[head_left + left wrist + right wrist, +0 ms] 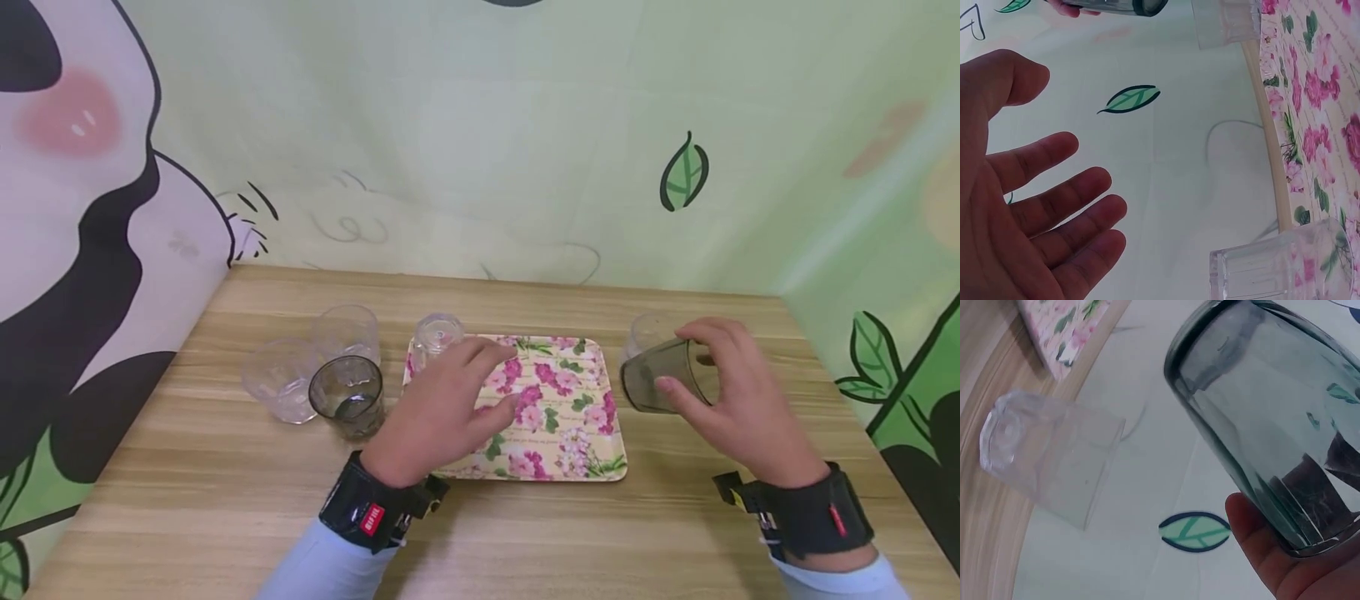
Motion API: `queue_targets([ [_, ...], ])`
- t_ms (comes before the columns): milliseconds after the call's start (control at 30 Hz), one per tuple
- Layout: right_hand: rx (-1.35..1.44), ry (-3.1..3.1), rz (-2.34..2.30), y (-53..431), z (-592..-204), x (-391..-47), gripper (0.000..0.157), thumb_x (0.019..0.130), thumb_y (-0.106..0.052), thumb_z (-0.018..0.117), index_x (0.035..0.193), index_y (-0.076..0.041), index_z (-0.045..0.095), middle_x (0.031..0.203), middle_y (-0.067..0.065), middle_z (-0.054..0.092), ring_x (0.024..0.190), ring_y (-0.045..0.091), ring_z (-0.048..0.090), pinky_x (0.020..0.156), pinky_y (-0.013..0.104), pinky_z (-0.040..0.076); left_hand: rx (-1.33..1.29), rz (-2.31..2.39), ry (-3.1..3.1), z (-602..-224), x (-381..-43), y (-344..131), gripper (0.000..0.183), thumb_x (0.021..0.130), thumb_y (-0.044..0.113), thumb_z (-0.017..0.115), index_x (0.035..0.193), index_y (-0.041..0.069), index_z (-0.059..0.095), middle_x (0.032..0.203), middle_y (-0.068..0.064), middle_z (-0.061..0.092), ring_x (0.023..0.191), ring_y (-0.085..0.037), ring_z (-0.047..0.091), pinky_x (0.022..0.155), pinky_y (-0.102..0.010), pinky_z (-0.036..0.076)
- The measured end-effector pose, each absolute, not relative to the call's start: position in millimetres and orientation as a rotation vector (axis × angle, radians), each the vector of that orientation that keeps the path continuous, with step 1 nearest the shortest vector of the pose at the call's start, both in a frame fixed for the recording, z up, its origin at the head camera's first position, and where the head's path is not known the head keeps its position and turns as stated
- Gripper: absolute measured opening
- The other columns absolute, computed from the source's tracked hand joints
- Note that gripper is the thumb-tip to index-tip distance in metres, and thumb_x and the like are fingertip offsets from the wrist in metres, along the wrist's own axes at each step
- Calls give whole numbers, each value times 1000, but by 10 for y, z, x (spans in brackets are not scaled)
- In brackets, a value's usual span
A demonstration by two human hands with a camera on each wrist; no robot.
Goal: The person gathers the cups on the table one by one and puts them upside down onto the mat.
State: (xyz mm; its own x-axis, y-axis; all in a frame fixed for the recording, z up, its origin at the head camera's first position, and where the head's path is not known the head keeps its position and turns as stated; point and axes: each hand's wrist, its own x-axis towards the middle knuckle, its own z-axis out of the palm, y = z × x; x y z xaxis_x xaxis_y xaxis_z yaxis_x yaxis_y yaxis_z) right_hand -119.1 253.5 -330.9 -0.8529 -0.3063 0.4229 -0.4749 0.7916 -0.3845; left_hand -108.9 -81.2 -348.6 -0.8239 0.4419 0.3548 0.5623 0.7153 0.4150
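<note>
My right hand (750, 400) grips a grey tinted drinking glass (656, 379), thumb on the near side and fingers over the far rim. The glass tilts, its base pointing left, and in the right wrist view it (1266, 419) fills the upper right. Over the left part of a floral tray (555, 433) hovers my left hand (442, 408), fingers apart and nothing in them. Just beyond that hand, an upside-down clear glass (437, 333) stands at the tray's back left corner; it also appears low in the left wrist view (1279, 265).
Behind the tinted glass, another clear glass (1054, 453) stands upright right of the tray. Left of the tray, two clear glasses (281, 379) (347, 329) and a second grey tinted glass (347, 396) stand close together. A printed wall (480, 167) bounds the wooden table (585, 533).
</note>
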Motion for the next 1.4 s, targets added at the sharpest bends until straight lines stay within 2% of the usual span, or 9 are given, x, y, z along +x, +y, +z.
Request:
queue_targets([
  [533,764,-2541,768,2166,-3382,-1265,63,79,-14,82,131,0,50,133,26,51,118,36,49,88,60,53,-800,-763,-2702,-3499,-1072,-796,52,92,38,63,137,12,58,135,-9,66,124,-24,61,102,-45,58],
  [733,801,-2537,799,2043,-3379,-1263,67,78,-12,82,133,-1,47,134,25,48,113,34,49,80,57,55,-808,-748,-2689,-3499,-1078,-776,52,93,39,61,138,12,58,136,-10,65,123,-24,61,101,-44,59],
  [967,830,-2529,844,1926,-3395,-1242,65,81,-11,79,134,1,43,135,26,46,119,35,46,92,61,51,-815,-720,-2698,-3518,-1072,-753,52,92,39,63,138,14,58,131,-6,66,114,-18,63,96,-40,61],
  [1133,847,-2541,844,1876,-3412,-1232,65,83,-12,78,135,1,42,134,24,47,121,34,47,95,61,50,-831,-746,-2707,-3526,-1073,-736,59,89,41,66,140,13,55,129,-6,66,108,-18,63,91,-39,62],
  [1400,929,-2511,883,1836,-3436,-1219,60,86,-5,71,135,0,37,134,24,44,115,28,46,90,56,54,-853,-787,-2727,-3555,-1057,-687,70,86,46,72,144,13,51,135,-7,65,120,-19,62,97,-40,61],
])
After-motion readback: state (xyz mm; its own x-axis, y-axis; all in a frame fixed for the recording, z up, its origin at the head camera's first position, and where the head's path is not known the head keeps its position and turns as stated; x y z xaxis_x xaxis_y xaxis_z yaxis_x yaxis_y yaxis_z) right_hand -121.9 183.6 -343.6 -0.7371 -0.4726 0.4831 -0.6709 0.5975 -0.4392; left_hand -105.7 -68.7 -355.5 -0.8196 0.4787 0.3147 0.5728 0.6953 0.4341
